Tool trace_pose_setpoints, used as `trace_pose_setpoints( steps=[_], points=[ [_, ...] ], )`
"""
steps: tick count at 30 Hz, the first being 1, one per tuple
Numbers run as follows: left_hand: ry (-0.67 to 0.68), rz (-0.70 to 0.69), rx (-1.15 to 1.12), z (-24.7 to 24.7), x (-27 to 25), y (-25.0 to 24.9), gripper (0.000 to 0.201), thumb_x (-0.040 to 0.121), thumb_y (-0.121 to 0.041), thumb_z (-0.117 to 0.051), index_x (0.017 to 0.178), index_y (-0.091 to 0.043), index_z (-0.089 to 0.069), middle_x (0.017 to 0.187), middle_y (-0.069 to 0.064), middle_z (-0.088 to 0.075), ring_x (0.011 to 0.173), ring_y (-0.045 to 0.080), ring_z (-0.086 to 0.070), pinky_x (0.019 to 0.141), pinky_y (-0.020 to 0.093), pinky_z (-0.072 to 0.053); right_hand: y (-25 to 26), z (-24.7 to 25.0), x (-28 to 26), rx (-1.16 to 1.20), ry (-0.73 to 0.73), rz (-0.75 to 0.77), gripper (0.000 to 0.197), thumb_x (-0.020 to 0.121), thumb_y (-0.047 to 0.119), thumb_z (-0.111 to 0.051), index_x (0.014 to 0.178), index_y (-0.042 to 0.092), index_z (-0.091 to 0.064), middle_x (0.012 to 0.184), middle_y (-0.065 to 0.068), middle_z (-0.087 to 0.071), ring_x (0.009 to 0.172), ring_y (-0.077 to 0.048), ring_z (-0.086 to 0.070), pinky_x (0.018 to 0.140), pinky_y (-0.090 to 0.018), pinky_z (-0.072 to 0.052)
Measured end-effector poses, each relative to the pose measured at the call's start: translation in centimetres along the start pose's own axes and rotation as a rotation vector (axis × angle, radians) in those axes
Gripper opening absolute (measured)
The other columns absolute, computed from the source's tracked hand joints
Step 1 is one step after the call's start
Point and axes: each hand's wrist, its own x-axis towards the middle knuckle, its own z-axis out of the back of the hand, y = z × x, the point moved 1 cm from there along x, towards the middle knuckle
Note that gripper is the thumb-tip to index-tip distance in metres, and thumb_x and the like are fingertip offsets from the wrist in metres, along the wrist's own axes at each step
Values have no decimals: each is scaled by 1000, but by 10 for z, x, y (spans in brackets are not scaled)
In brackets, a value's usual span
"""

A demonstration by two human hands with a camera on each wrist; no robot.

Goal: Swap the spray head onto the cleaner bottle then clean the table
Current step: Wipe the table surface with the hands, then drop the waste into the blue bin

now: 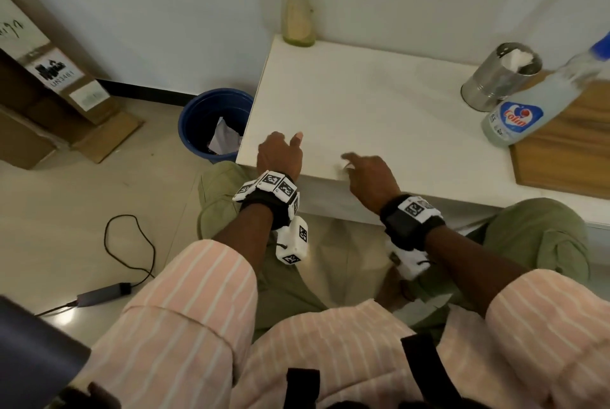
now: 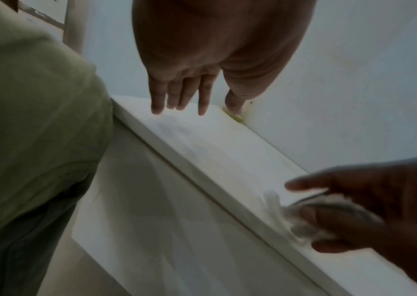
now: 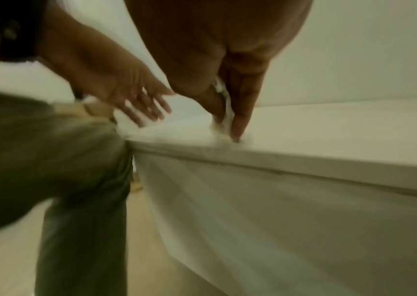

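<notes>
My right hand [image 1: 358,166] pinches a crumpled white tissue [image 3: 225,112] against the near edge of the white table [image 1: 379,105]; the same tissue [image 2: 311,218] shows bunched under the fingers in the left wrist view. My left hand [image 1: 280,151] hovers at the table's near left corner with straight fingers [image 2: 179,96] and holds nothing. The clear Colin cleaner bottle [image 1: 525,111] with a blue spray head [image 1: 602,45] stands at the far right, well away from both hands.
A steel cup [image 1: 498,77] holding white tissue stands beside the cleaner bottle. A wooden board [image 1: 567,148] lies at the right. An empty pale bottle [image 1: 298,16] stands at the back corner. On the floor left of the table is a blue bin [image 1: 211,125].
</notes>
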Motion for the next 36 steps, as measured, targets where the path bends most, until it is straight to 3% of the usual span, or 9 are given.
trace_pose_setpoints(
  steps=[4,8,10,13,18,23,27,31,36],
  points=[
    [120,-130,-41,-5,-7,-14,50,98,-46,-40,106,-6,-68,114,15,-68,111,36,-59,96,35,-42,28,22,35,621,-48,-417,13,82,7,-55,93,3,-61,92,-17,-67,77,-35,-65,66,-40,-58],
    [126,-155,-191,0,0,-18,38,94,-35,-53,89,-2,-72,87,15,-75,83,32,-71,83,42,-57,51,26,63,952,56,-520,13,71,-2,-57,77,5,-67,89,-15,-72,81,-33,-70,76,-39,-61],
    [83,-144,-207,4,8,-12,24,90,-25,-60,92,-5,-73,84,13,-75,78,27,-73,80,39,-59,62,20,75,1039,101,-519,9,78,-1,-58,82,4,-65,91,-15,-69,79,-33,-68,78,-39,-60],
    [-25,-107,-234,16,28,5,18,87,-15,-61,94,-3,-72,91,15,-75,85,31,-71,83,43,-57,79,10,91,878,128,-451,15,90,19,-61,98,7,-62,106,-12,-65,89,-30,-68,71,-37,-61],
    [-68,-41,-322,38,57,21,14,86,-4,-59,94,0,-71,94,19,-73,87,34,-71,84,45,-57,102,-8,111,751,60,-327,13,86,12,-66,93,2,-71,97,-15,-71,88,-30,-70,74,-38,-62],
    [-120,-1,-397,48,73,20,38,101,-32,-39,106,-5,-66,101,14,-69,94,26,-66,84,41,-56,120,-36,127,496,57,-157,15,85,15,-67,95,5,-72,93,-8,-73,80,-16,-63,68,-13,-44],
    [-261,122,-297,55,88,30,40,99,-37,-32,109,-10,-60,117,6,-65,97,26,-66,83,39,-55,123,-48,149,543,-10,-130,17,87,0,-56,93,1,-72,92,-13,-74,78,-19,-68,75,-30,-57],
    [-30,179,-4,60,100,36,49,94,-30,-54,138,-12,-42,127,10,-59,119,31,-55,97,42,-43,139,-48,188,452,61,-76,21,81,-6,-51,88,1,-69,97,-15,-72,86,-27,-66,76,-33,-53],
    [43,178,74,54,127,39,55,92,-38,-57,138,-12,-42,134,9,-56,122,29,-53,93,37,-44,159,-55,244,193,301,66,28,76,20,-51,101,16,-63,115,-13,-67,103,-32,-60,78,-28,-41]
  ],
)
